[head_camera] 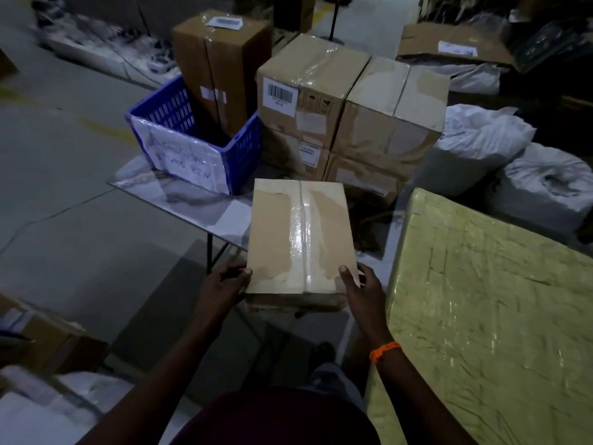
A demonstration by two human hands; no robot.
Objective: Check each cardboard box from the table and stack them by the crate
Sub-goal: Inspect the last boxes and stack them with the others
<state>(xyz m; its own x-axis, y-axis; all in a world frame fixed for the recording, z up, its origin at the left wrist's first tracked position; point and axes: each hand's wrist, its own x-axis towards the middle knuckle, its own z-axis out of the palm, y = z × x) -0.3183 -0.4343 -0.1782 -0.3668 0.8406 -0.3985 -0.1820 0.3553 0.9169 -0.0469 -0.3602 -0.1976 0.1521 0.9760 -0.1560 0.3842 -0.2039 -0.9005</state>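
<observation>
hands: left hand [222,284] and right hand [363,289] grip taped box [300,239], thumbs on top, other fingers hidden | blue crate [199,146] far left on table [205,208] | open floor [64,194] left

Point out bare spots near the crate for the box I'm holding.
Bare table lies in front of the blue crate, left of the held box. The stacked boxes have flat free tops. Between that stack and the yellow bundle it is crowded.

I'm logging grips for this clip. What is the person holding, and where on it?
A taped cardboard box, gripped at its near end: left hand at the left corner, right hand at the right corner, thumbs on top.
</observation>
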